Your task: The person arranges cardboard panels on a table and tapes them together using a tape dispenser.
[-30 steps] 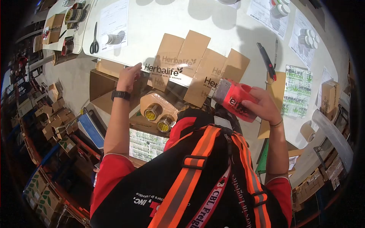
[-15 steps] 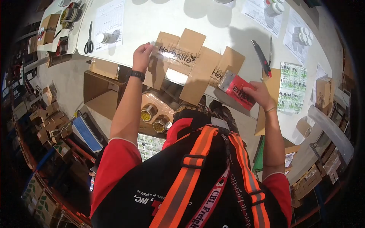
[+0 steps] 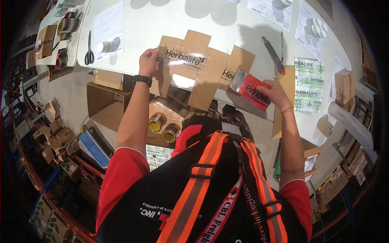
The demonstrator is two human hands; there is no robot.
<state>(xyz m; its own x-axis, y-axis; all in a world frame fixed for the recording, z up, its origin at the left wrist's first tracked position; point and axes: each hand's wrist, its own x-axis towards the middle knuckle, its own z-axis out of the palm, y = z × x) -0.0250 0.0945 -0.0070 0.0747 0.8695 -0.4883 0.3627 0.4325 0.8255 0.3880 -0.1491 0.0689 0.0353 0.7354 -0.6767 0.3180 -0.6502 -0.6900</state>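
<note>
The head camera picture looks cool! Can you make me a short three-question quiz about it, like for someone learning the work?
1. True or false: the right hand holds the red tape dispenser.
2. Where are the scissors?
A) On the floor
B) On the white table
C) Inside a cardboard box
3. Fill in: the clear tape at the left hand says ____ in large black letters.

Key: 1. True. 2. B. 3. Herbalife.
</note>
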